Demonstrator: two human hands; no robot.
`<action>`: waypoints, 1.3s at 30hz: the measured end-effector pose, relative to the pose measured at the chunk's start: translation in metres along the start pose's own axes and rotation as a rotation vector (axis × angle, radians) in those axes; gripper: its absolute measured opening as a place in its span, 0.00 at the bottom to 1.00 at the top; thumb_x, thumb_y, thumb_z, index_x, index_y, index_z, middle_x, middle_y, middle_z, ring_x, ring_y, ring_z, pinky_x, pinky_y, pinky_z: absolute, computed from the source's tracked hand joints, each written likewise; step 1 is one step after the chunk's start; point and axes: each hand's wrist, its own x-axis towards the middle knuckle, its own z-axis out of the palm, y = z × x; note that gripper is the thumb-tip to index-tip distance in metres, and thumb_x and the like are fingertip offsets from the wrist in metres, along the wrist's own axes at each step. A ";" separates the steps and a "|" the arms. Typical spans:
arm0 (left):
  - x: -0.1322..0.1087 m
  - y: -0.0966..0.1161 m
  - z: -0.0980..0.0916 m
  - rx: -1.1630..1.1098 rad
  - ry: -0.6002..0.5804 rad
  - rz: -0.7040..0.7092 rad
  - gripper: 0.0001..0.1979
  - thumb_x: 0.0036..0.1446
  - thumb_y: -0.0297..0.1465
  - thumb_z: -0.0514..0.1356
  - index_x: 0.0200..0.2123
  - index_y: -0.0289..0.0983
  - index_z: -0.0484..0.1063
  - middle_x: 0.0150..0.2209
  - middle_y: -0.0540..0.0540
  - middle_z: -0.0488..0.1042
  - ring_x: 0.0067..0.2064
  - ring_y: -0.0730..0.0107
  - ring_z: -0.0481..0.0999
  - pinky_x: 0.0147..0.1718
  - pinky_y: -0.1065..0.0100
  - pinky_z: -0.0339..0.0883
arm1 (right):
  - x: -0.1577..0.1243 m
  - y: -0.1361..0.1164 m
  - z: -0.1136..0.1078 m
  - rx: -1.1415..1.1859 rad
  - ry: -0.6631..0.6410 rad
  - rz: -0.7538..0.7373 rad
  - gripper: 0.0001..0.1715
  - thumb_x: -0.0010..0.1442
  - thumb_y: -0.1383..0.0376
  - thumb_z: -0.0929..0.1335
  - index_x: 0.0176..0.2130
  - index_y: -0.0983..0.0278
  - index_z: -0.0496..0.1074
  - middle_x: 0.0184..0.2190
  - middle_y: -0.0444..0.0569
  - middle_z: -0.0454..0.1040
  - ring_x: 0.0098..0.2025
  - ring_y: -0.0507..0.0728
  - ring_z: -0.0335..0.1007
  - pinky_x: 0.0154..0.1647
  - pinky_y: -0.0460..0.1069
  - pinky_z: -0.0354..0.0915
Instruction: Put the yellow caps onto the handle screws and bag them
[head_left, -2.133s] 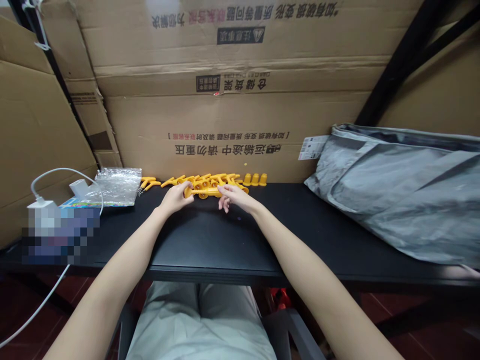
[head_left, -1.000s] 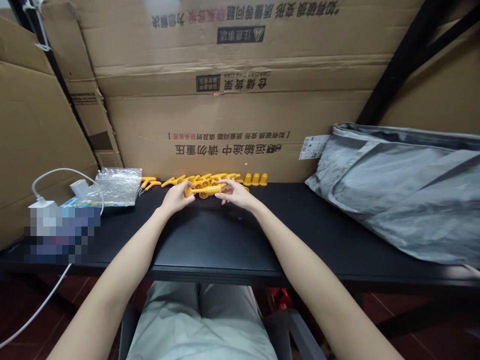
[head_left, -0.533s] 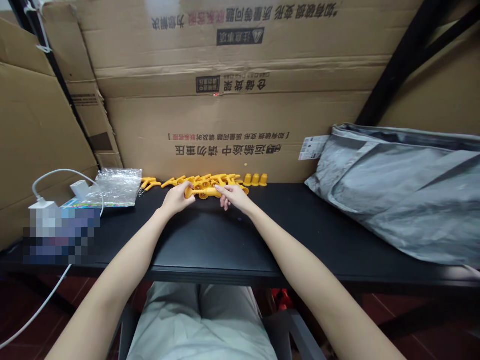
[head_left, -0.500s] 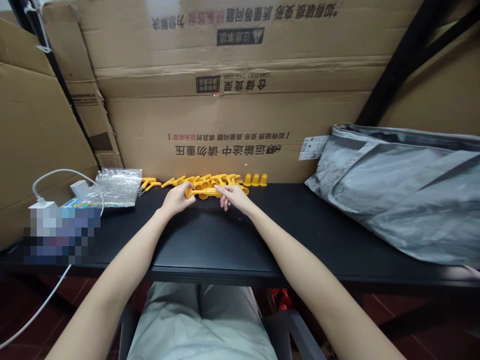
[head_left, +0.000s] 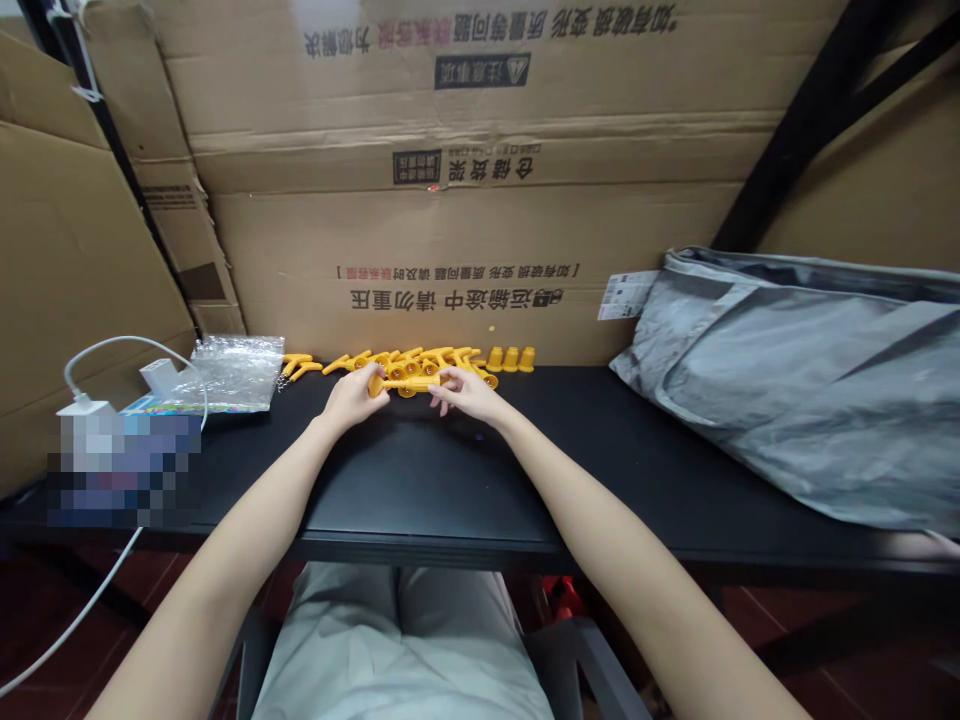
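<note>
Between my two hands a yellow plastic piece lies level, a ribbed cylinder with a thinner stem and a wider left end. My left hand is closed on that wider left end. Thumb and fingers of my right hand pinch the cylinder's right end. Just behind the hands, a row of yellow plastic parts lies along the cardboard, some of them cup-shaped and some branched. Three yellow cups stand upside down at the right of this row.
The black table meets an upright cardboard sheet at the back. A clear plastic bag, a white charger and its cable are at the left. A large grey bag takes up the right side.
My right hand's fingers have shifted slightly on the cylinder's right end, and more of the yellow piece shows. My left hand stays almost where it was.
</note>
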 end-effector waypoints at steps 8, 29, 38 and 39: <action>-0.001 0.003 0.000 -0.018 0.017 0.017 0.15 0.48 0.30 0.58 0.42 0.39 0.69 0.34 0.48 0.76 0.34 0.66 0.75 0.34 0.69 0.65 | -0.007 -0.015 0.002 -0.009 0.020 -0.007 0.27 0.49 0.43 0.71 0.31 0.62 0.64 0.17 0.43 0.72 0.16 0.52 0.67 0.21 0.47 0.63; -0.002 0.010 -0.001 0.049 0.028 0.013 0.14 0.49 0.30 0.59 0.42 0.40 0.69 0.38 0.47 0.77 0.38 0.64 0.77 0.37 0.68 0.67 | -0.003 -0.024 0.015 0.261 0.121 0.353 0.28 0.57 0.43 0.65 0.20 0.61 0.63 0.09 0.42 0.62 0.09 0.46 0.51 0.09 0.43 0.52; -0.003 0.014 -0.002 0.091 0.056 0.023 0.14 0.50 0.31 0.59 0.43 0.39 0.69 0.41 0.45 0.77 0.42 0.62 0.77 0.40 0.67 0.67 | 0.000 -0.020 0.010 0.395 -0.043 0.523 0.31 0.61 0.42 0.59 0.20 0.61 0.60 0.07 0.37 0.54 0.08 0.44 0.40 0.12 0.43 0.55; -0.002 0.014 -0.002 0.093 0.051 0.024 0.15 0.50 0.31 0.59 0.43 0.39 0.69 0.41 0.45 0.77 0.42 0.62 0.77 0.40 0.67 0.67 | 0.000 -0.019 0.010 0.383 -0.053 0.537 0.31 0.61 0.41 0.59 0.20 0.61 0.61 0.06 0.37 0.53 0.08 0.44 0.40 0.12 0.43 0.55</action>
